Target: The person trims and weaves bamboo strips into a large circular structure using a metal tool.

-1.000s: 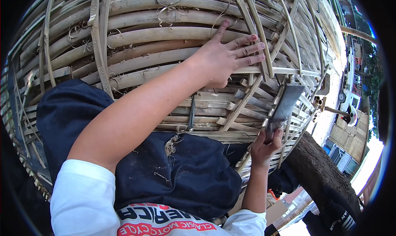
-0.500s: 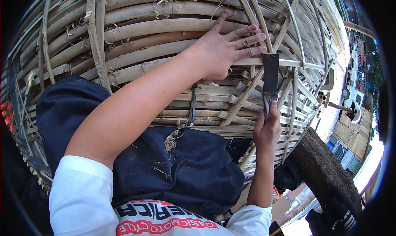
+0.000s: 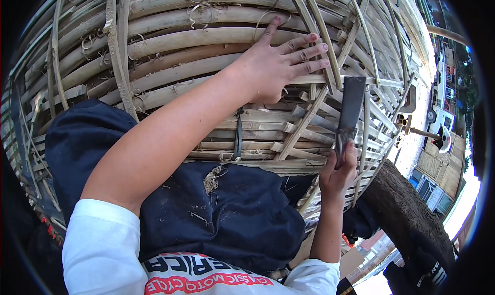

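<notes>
A large framework of woven bamboo strips (image 3: 175, 37) spreads before me, with lengthwise slats and crossing splints. My left hand (image 3: 273, 68) lies on it with fingers spread and palm down, its fingertips beside a pair of slanting splints (image 3: 324, 34). In my right hand (image 3: 337, 171) is a broad dark-bladed knife (image 3: 352, 104), gripped near the base of its blade. The blade points away from me and its far end overlaps a pale crosswise bamboo strip (image 3: 384, 82). I cannot tell whether blade and strip touch.
Dark cloth (image 3: 221, 212) covers my lap, with a clump of bamboo shavings (image 3: 211, 179) on it. Thin curled shavings hang on the slats. A thick tree trunk (image 3: 407, 202) stands at the right. Beyond it are a white vehicle (image 3: 441, 117) and a person in a white helmet (image 3: 444, 139).
The knife has shifted right and a little toward me, away from my left fingertips, and its blade now tilts. My left hand has barely moved and stays spread on the bamboo.
</notes>
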### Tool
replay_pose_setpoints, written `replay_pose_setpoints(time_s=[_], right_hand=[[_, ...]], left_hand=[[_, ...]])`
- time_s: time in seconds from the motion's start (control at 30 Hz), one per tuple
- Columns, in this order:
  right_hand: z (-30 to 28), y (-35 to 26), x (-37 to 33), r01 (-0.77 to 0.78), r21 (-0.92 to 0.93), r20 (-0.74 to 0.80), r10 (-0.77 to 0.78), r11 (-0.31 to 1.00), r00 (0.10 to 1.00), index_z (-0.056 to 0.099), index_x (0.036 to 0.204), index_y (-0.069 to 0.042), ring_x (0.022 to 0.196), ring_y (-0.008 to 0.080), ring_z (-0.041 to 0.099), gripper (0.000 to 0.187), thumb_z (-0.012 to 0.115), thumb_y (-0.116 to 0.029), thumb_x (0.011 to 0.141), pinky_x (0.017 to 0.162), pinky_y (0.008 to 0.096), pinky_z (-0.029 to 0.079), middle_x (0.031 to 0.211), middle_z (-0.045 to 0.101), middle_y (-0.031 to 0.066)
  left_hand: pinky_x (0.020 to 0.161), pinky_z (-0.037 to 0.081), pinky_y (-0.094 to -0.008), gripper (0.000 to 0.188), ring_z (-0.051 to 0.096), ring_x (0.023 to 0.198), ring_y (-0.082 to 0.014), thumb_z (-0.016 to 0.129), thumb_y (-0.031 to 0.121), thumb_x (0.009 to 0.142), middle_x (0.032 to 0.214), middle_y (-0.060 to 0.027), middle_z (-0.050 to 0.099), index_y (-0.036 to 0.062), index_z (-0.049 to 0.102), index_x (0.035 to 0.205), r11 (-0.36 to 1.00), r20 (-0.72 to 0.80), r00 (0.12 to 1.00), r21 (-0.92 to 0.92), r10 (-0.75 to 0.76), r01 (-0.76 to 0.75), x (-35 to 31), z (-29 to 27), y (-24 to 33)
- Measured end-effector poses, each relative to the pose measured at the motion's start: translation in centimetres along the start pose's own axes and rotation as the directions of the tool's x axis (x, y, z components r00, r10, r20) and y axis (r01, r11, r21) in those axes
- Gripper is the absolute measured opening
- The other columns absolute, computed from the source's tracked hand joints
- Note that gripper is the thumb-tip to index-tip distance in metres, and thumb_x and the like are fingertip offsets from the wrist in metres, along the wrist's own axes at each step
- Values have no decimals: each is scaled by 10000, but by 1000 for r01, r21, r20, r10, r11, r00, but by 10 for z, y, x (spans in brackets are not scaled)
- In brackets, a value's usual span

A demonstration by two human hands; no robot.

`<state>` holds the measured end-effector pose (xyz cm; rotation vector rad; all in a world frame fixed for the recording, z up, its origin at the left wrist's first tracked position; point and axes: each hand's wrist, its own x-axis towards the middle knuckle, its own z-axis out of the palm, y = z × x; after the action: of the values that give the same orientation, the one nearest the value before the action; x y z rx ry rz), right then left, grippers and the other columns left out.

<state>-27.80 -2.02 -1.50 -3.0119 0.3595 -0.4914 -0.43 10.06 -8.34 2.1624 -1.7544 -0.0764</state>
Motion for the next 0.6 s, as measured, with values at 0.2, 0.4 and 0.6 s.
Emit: replay_pose_setpoints(time_s=[0.2,0.4,0.6], right_hand=[[-5,1,-1,17,17,15,-18,1000,1000,342,1477,-125,675,394,633,650,659,-26,919,557,469,499,906,614,199],[-10,4,-3,-3,40,54,1,999,999,359,1441,-89,774,401,670,546,622,-44,965,677,453,541,1022,646,231],[-15,14,3,-148,-96,340,172,984,925,292,1455,-80,927,390,674,528,565,-40,1005,774,482,559,1199,571,291]], left_hand=[[1220,38,-691,1056,100,1569,-145,640,50,748,1705,79,110,352,134,1624,1000,-9,1000,4,21,-21,1,1,3],[1220,40,-687,1062,105,1568,-140,620,5,742,1704,82,117,354,141,1623,1000,0,1000,-9,18,-18,-2,3,5],[1218,46,-685,1049,105,1570,-151,603,-7,740,1704,80,124,345,159,1622,1000,-36,999,16,17,-16,5,2,-2]])
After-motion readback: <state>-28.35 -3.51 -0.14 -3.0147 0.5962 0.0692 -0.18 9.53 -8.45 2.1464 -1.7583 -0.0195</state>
